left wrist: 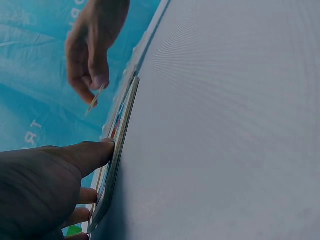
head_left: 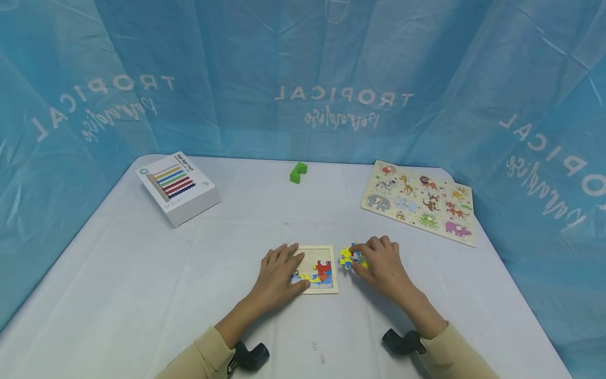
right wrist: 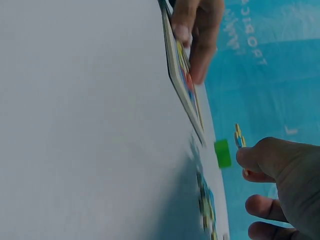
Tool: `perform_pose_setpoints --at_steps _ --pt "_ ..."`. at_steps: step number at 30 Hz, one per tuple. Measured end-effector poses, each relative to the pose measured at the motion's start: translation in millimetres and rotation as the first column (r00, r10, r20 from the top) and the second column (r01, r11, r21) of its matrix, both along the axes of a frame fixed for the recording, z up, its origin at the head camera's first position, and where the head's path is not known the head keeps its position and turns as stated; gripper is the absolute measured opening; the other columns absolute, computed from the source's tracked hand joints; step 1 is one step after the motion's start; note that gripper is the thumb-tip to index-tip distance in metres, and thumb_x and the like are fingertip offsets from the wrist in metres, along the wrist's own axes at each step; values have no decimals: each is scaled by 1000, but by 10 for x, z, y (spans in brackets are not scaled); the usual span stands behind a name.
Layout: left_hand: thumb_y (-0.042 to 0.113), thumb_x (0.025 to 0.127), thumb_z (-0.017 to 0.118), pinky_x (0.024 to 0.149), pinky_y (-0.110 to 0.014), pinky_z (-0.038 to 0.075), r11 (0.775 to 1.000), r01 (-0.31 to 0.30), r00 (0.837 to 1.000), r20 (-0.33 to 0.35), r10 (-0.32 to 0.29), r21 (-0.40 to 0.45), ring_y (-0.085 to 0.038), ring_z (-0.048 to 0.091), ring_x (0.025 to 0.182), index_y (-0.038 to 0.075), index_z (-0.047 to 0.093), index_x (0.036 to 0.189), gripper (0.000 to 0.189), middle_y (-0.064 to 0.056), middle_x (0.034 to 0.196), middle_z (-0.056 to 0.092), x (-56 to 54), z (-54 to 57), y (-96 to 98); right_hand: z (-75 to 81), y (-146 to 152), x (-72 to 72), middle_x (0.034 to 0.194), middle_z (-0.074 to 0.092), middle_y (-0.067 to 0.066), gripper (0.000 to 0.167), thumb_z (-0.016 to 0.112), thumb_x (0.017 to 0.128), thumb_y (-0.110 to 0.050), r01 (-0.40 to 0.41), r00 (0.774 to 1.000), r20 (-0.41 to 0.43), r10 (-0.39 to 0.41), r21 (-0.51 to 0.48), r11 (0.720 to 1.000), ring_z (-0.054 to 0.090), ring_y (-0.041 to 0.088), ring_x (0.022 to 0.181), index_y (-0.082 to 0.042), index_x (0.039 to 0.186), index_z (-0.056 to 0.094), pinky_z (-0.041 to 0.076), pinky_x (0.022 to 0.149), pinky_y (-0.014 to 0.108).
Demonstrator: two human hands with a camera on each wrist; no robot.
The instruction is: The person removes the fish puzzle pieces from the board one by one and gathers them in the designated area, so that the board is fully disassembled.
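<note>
A shallow wooden jigsaw tray (head_left: 312,248) lies on the table, partly filled with red, yellow and blue pieces along its lower and right side. My left hand (head_left: 279,276) lies across its left side, fingers fairly straight; the thumb (left wrist: 102,150) touches the frame's near edge. My right hand (head_left: 385,268) is just right of the tray, over a cluster of loose jigsaw pieces (head_left: 346,258). Between its thumb and forefinger it pinches one small jigsaw piece (right wrist: 239,135), raised above the table. The other fingers of that hand hold nothing.
Toward the back stands a white box (head_left: 194,205) at left, with a green block (head_left: 298,172) near the middle. An animal peg puzzle board (head_left: 416,202) lies at back right. Blue printed curtains (head_left: 303,63) hang round the table's far edges.
</note>
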State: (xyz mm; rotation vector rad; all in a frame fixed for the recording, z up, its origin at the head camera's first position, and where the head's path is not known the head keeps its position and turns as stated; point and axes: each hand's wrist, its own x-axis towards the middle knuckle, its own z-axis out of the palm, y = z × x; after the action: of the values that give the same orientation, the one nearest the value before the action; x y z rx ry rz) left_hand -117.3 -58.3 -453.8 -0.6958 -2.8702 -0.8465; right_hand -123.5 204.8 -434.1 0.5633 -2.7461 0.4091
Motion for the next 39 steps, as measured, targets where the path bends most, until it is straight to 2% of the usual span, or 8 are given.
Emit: perform_pose_setpoints --at_steps 6,11,15,24,39 --pt "34 80 71 112 -58 18 1000 -5 999 42 5 -11 -37 30 139 6 54 132 62 -13 146 42 -12 -9 -9 11 318 37 92 58 4 30 74 78 -25 93 994 64 -94 14 996 45 23 90 -20 107 70 28 76 39" --pt "35 79 71 112 -59 19 1000 -6 999 52 6 -6 -37 29 139 7 53 132 63 -13 146 41 3 13 -4 -45 460 65 90 58 6 29 75 76 -22 128 989 64 -130 37 991 45 26 89 -18 104 71 30 75 42" --pt "35 79 72 111 -59 19 1000 -7 999 47 7 -5 -37 29 139 7 54 132 62 -13 146 42 2 14 -1 -94 531 78 87 57 4 29 75 75 -20 137 989 57 -138 36 990 45 25 86 -18 103 71 29 74 41" --pt "34 79 71 111 -60 19 1000 -4 999 41 4 -2 -37 30 138 6 54 132 62 -14 145 42 3 11 2 -117 619 121 86 55 3 29 74 77 -23 143 982 117 -148 53 988 44 24 86 -21 106 71 27 73 40" --pt "32 80 70 110 -59 20 1000 0 1000 31 0 -10 -39 31 138 6 54 131 60 -15 145 42 -6 16 4 -142 646 129 87 56 3 29 74 78 -23 123 986 108 -126 39 992 44 25 86 -22 107 70 27 72 39"
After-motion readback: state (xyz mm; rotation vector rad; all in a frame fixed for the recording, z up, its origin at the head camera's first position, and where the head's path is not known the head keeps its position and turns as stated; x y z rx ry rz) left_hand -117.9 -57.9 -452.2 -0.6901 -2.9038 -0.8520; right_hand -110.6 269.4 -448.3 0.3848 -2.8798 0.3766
